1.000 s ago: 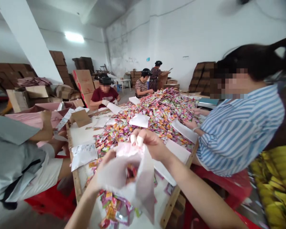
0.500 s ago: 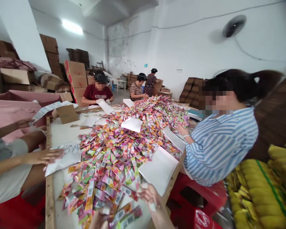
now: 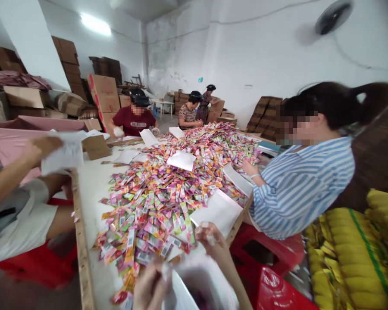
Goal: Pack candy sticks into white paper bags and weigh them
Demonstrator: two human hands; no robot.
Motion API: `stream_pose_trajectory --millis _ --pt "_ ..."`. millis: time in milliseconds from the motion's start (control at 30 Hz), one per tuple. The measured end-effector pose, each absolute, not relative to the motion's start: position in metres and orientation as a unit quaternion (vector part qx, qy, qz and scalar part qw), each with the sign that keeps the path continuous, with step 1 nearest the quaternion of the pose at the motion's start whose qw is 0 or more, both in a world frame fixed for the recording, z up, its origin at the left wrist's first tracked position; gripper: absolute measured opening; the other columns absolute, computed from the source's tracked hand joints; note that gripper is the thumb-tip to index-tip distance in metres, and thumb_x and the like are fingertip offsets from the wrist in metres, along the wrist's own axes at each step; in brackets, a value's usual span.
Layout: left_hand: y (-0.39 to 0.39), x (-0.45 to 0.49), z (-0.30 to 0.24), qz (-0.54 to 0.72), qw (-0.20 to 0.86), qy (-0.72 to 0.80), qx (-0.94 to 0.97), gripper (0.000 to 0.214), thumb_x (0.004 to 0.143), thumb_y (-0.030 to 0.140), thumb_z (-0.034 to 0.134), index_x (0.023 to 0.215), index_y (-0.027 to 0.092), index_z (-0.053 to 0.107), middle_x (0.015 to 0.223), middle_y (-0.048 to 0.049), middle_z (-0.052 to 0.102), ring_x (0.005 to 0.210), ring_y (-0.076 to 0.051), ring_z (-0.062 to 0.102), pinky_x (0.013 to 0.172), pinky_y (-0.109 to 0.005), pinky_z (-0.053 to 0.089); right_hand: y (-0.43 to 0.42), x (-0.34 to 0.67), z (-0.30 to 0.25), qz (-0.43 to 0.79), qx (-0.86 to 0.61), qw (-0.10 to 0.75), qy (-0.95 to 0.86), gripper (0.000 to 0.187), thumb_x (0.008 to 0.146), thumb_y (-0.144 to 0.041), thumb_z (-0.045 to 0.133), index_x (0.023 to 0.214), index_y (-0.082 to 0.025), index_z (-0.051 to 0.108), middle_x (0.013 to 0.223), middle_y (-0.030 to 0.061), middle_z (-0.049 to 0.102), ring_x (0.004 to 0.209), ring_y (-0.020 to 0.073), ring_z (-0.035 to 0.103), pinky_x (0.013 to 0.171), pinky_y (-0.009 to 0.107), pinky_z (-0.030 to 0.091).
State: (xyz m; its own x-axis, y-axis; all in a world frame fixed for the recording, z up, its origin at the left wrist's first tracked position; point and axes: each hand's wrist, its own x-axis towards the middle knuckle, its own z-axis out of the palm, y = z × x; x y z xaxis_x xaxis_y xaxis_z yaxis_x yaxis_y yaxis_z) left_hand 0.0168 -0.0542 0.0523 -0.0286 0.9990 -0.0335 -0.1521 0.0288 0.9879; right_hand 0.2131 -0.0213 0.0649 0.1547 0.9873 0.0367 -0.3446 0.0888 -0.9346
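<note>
One open white bag [image 3: 181,290] is at the bottom of the view, in front of the near end of the tabletop [image 3: 97,193], its mouth turned up toward the camera and its contents too dim and blurred to name. The left hand [image 3: 151,284] is at the bag's left side, its fingers closed on the rim, though motion blurs them. The right hand [image 3: 213,239] is raised beyond the bag's mouth, its fingers curled, with white coverings on some of them; whether they grip anything I cannot tell. Just beyond that hand, a flat white envelope [image 3: 217,211] lies near the tabletop's right edge, partly over a broad heap of small colourful sachets [image 3: 161,193]. Another white envelope [image 3: 181,160] lies on the heap itself, and a narrower white packet [image 3: 238,180] lies along its right side. At the right, a co-worker in a striped shirt [image 3: 304,185] has hands beside the sachets. At the left, another person's blurred hand [image 3: 47,147] holds up a white printed packet [image 3: 64,154]. Across the tabletop sits a person in a dark red shirt [image 3: 124,118].
</note>
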Motion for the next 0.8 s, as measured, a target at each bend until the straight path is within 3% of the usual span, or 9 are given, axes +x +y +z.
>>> stream_pose_trajectory --millis 100,200,300,433,500,633,700,800 --pt "-0.064 0.014 0.05 0.572 0.437 0.517 0.463 0.027 0.077 0.043 0.065 0.065 0.021 0.054 0.063 0.0009 0.045 0.061 -0.014 0.042 0.059 -0.026 0.037 -0.036 0.219 0.061 0.584 -0.383 0.589 -0.406 0.062 0.063 -0.072 0.064 0.102 -0.024 0.062 0.101 0.0093 0.062 0.091 0.0254 0.059 0.081 0.039 0.049" --pt "-0.055 0.01 0.046 0.569 0.443 0.518 0.461 0.026 0.084 0.042 0.057 0.072 0.02 0.05 0.066 0.0023 0.044 0.062 -0.013 0.041 0.06 -0.024 0.035 -0.045 0.215 0.054 0.6 -0.379 0.535 -0.459 0.073 0.059 -0.07 0.068 0.116 -0.025 0.057 0.112 0.0108 0.06 0.097 0.0268 0.059 0.083 0.039 0.048" --pt "-0.047 0.008 0.046 0.574 0.447 0.507 0.462 0.021 0.085 0.04 0.056 0.078 0.02 0.051 0.07 0.0025 0.046 0.065 -0.012 0.042 0.064 -0.023 0.036 -0.047 0.209 0.054 0.515 -0.446 0.51 -0.525 0.057 0.064 -0.049 0.073 0.113 -0.025 0.056 0.108 0.0083 0.06 0.094 0.024 0.059 0.08 0.035 0.049" --pt "-0.045 0.004 0.058 0.565 0.48 0.479 0.471 0.018 0.08 0.038 0.063 0.082 0.02 0.058 0.074 0.0006 0.054 0.069 -0.014 0.048 0.068 -0.024 0.039 -0.042 0.203 0.067 0.346 -0.526 0.438 -0.642 0.009 0.078 -0.03 0.058 0.077 -0.021 0.056 0.074 0.0021 0.059 0.073 0.0188 0.057 0.068 0.029 0.046" --pt "-0.045 -0.002 0.064 0.542 0.483 0.471 0.502 0.017 0.077 0.036 0.066 0.08 0.019 0.063 0.074 -0.0012 0.056 0.07 -0.015 0.05 0.067 -0.024 0.039 -0.04 0.204 0.071 0.292 -0.533 0.425 -0.671 0.012 0.081 -0.026 0.05 0.07 -0.021 0.052 0.069 0.0013 0.056 0.068 0.0177 0.055 0.065 0.028 0.045" --pt "-0.046 -0.022 0.067 0.562 0.411 0.531 0.483 0.023 0.073 0.034 0.07 0.061 0.017 0.059 0.061 0.0005 0.05 0.06 -0.013 0.044 0.057 -0.022 0.033 -0.039 0.213 0.062 0.263 -0.551 0.451 -0.651 0.006 0.08 -0.024 0.047 0.082 -0.021 0.052 0.072 0.0017 0.057 0.07 0.0183 0.055 0.066 0.028 0.045" --pt "-0.046 -0.029 0.064 0.576 0.406 0.55 0.448 0.024 0.073 0.034 0.071 0.061 0.018 0.057 0.058 0.0021 0.047 0.057 -0.012 0.04 0.055 -0.022 0.03 -0.039 0.217 0.053 0.291 -0.551 0.457 -0.635 0.009 0.08 -0.024 0.047 0.086 -0.021 0.053 0.073 0.002 0.057 0.071 0.0186 0.057 0.065 0.028 0.045" --pt "-0.041 -0.032 0.055 0.583 0.443 0.52 0.439 0.018 0.074 0.034 0.069 0.073 0.018 0.062 0.069 0.0002 0.055 0.067 -0.013 0.048 0.063 -0.021 0.036 -0.035 0.215 0.042 0.331 -0.525 0.479 -0.621 0.015 0.081 -0.024 0.046 0.094 -0.021 0.053 0.083 0.004 0.059 0.082 0.02 0.059 0.072 0.029 0.047"
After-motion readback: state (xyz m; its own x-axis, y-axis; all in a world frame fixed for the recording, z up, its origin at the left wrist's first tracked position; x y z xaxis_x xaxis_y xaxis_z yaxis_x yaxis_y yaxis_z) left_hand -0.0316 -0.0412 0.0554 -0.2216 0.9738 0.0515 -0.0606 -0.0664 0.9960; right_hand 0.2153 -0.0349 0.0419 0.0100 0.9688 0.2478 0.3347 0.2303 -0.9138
